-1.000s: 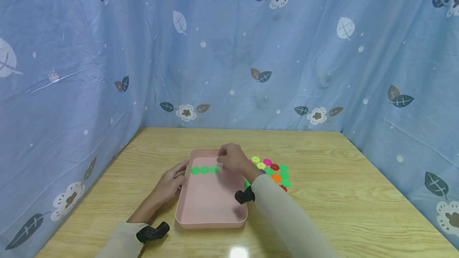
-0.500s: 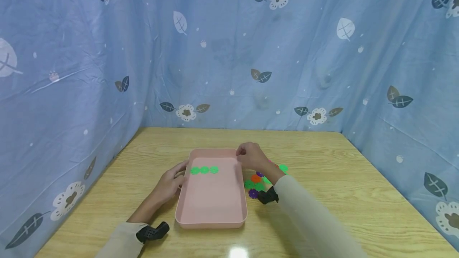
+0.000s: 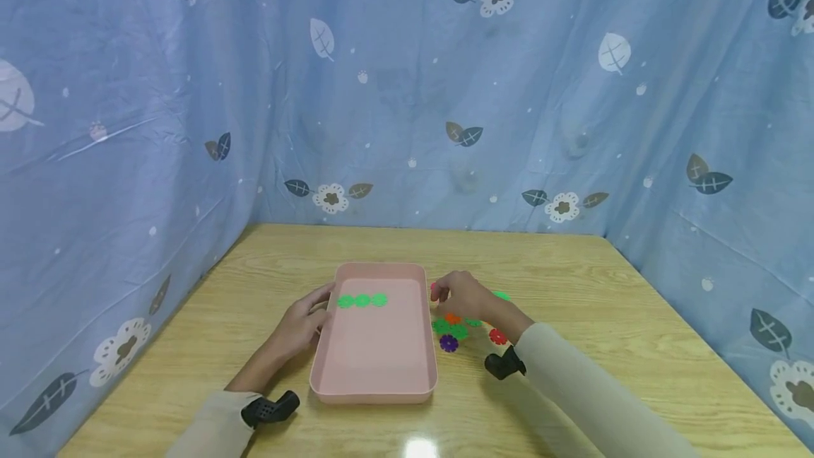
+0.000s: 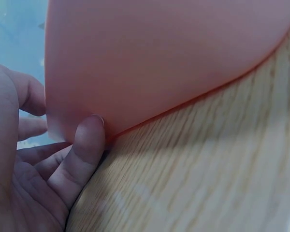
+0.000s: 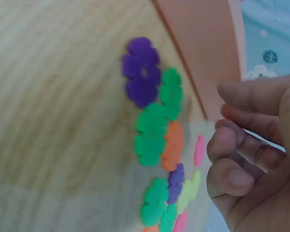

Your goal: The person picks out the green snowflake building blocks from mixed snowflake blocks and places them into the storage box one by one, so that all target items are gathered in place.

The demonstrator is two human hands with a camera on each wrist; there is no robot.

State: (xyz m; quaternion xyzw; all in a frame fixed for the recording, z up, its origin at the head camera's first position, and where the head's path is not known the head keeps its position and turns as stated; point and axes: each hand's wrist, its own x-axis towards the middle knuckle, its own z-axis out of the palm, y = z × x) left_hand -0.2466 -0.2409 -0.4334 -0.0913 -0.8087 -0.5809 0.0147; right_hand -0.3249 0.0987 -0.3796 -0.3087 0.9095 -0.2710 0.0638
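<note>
Right hand point(image 3: 463, 293) shifted rightward, fingers point(image 5: 223, 142) bent near flower pieces point(image 5: 151, 137).

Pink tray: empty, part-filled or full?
Part-filled. Head view: three green pieces in a row toward the far end of the pink tray, its floor mostly bare.

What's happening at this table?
A person is handling small flower-shaped pieces beside a pink tray. Their left hand touches the tray's left side, thumb against the outer wall. Three green pieces lie in a row inside, toward the far end. The right hand is near the loose pieces of mixed colours on the table, just right of the tray; no piece shows in its fingers.
</note>
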